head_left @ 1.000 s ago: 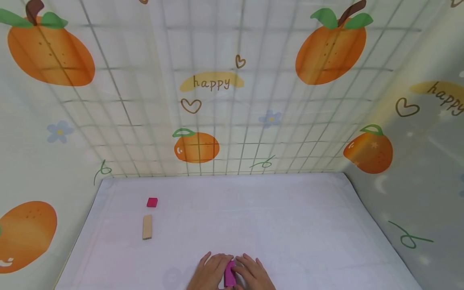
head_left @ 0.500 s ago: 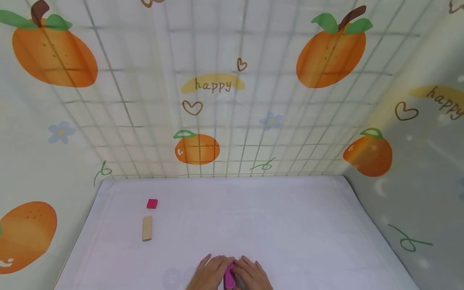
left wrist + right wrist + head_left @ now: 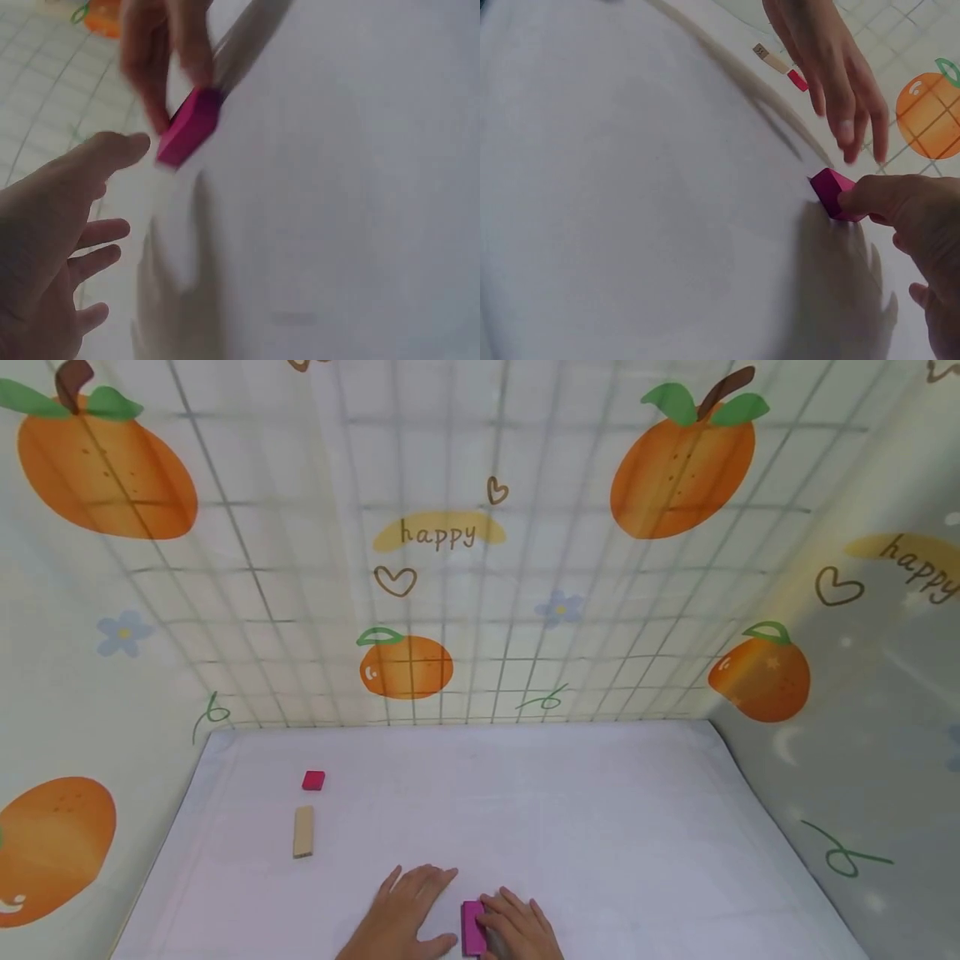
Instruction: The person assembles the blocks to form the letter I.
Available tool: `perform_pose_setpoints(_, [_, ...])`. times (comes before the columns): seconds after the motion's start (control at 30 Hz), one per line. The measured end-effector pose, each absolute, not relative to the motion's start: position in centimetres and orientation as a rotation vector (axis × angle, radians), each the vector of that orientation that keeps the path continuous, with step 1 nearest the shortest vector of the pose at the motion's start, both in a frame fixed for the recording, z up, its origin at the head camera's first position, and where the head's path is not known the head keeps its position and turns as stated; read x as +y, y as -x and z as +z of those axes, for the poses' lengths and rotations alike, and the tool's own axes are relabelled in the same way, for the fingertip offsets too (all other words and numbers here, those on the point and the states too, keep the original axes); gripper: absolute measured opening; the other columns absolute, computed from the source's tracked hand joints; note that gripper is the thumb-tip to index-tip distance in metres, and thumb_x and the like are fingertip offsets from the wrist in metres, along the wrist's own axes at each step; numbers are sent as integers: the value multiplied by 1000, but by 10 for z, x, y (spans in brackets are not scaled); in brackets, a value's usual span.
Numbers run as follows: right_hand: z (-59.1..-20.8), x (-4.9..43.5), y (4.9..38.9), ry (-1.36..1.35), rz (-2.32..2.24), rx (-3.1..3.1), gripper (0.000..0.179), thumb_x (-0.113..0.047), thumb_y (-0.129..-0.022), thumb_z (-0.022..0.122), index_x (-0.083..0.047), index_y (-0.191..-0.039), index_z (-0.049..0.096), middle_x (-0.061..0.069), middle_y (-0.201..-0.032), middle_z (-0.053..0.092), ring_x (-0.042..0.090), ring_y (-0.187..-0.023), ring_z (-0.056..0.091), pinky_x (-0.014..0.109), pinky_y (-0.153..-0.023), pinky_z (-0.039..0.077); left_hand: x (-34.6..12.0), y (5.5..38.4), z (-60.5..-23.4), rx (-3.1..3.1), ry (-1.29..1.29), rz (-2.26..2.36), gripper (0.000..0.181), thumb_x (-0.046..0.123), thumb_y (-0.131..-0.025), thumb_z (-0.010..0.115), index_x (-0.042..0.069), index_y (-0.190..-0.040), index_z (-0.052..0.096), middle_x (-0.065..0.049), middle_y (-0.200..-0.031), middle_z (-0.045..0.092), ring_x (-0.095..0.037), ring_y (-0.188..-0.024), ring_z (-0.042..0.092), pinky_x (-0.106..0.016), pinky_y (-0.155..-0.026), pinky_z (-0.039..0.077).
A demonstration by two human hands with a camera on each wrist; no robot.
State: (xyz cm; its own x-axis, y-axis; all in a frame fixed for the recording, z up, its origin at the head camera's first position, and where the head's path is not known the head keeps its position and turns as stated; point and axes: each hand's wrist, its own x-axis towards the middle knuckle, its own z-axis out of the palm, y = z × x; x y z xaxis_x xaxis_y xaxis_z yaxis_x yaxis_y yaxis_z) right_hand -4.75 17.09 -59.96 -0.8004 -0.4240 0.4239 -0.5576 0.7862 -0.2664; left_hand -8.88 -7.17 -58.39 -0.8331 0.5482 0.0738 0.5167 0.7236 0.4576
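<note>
A magenta block (image 3: 472,928) lies lengthwise near the front edge of the white table. My right hand (image 3: 521,923) holds it from the right, thumb at its near end and fingertips along its side; the right wrist view shows the thumb pressed on the block (image 3: 829,193). My left hand (image 3: 408,910) is spread to the left of the block, fingers and thumb apart, with nothing in it. In the left wrist view a gap separates the left thumb from the block (image 3: 190,129).
Farther back on the left of the table (image 3: 600,827) lie a plain wooden block (image 3: 303,832) and a small red block (image 3: 313,780). Cloth walls (image 3: 465,460) printed with oranges enclose the table at the back and sides.
My left hand has come off the magenta block and moved left, its fingers spreading. My right hand stays on the block, which has barely moved.
</note>
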Motion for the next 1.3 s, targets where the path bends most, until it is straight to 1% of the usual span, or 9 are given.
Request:
perform_pose_setpoints(0.1, [-598, 172, 48, -759, 533, -2626, 34, -45, -80, 77, -24, -105, 69, -9, -125, 65, 23, -118, 59, 62, -80, 51, -90, 99, -573, 2882, -772, 683, 71, 47, -91, 68, 22, -151, 41, -3, -143, 51, -25, -134, 44, -62, -111, 30])
perform_pose_setpoints(0.23, [-596, 173, 49, -779, 517, -2611, 34, -42, -78, 79, -23, -104, 69, -7, -124, 66, 24, -117, 60, 61, -80, 51, -119, 115, -565, 2981, -640, 625, 69, 37, -90, 73, 20, -150, 44, -8, -144, 50, -28, -135, 43, -63, -111, 28])
perform_pose_setpoints(0.3, [-595, 173, 49, -783, 524, -2630, 33, -42, -80, 78, -22, -104, 69, -7, -124, 65, 24, -118, 59, 62, -81, 51, -137, 123, -564, 3058, -582, 611, 67, 34, -89, 74, 18, -148, 47, -10, -145, 49, -30, -136, 42, -64, -112, 26])
perform_pose_setpoints(0.43, [-593, 172, 50, -794, 545, -2676, 31, -44, -84, 74, -22, -106, 69, -7, -126, 64, 25, -120, 58, 63, -83, 50, -173, 136, -564, 3161, -450, 555, 65, 29, -87, 75, 14, -146, 50, -16, -148, 46, -38, -139, 37, -70, -110, 20])
perform_pose_setpoints(0.57, [-592, 172, 49, -810, 581, -2687, 33, -45, -84, 74, -21, -107, 69, -6, -126, 65, 26, -120, 58, 66, -82, 49, -206, 144, -567, 3136, -337, 547, 63, 28, -89, 73, 11, -146, 49, -20, -152, 41, -44, -142, 29, -75, -108, 13])
perform_pose_setpoints(0.67, [-592, 172, 49, -808, 597, -2710, 33, -45, -85, 73, -21, -107, 69, -5, -127, 64, 27, -121, 57, 67, -83, 48, -224, 148, -569, 3097, -305, 599, 63, 27, -88, 73, 8, -144, 51, -21, -150, 43, -47, -141, 30, -76, -106, 12])
perform_pose_setpoints(0.9, [-589, 172, 49, -791, 645, -2785, 31, -45, -88, 70, -22, -109, 69, -6, -129, 63, 29, -124, 55, 69, -87, 46, -244, 154, -579, 3076, -340, 610, 65, 26, -87, 73, 8, -145, 49, -20, -149, 44, -50, -139, 32, -76, -105, 17])
perform_pose_setpoints(1.17, [-580, 173, 49, -782, 710, -2923, 37, -48, -94, 62, -17, -115, 68, -3, -134, 60, 32, -130, 50, 72, -94, 39, -252, 156, -578, 3036, -349, 648, 69, 26, -84, 76, 10, -145, 49, -19, -149, 44, -50, -138, 31, -78, -104, 14])
perform_pose_setpoints(1.3, [-578, 173, 49, -765, 739, -2950, 38, -47, -94, 62, -17, -116, 68, -3, -135, 59, 33, -131, 49, 73, -95, 38, -252, 156, -580, 3042, -354, 654, 68, 24, -83, 78, 10, -143, 51, -19, -148, 45, -50, -137, 32, -78, -103, 15])
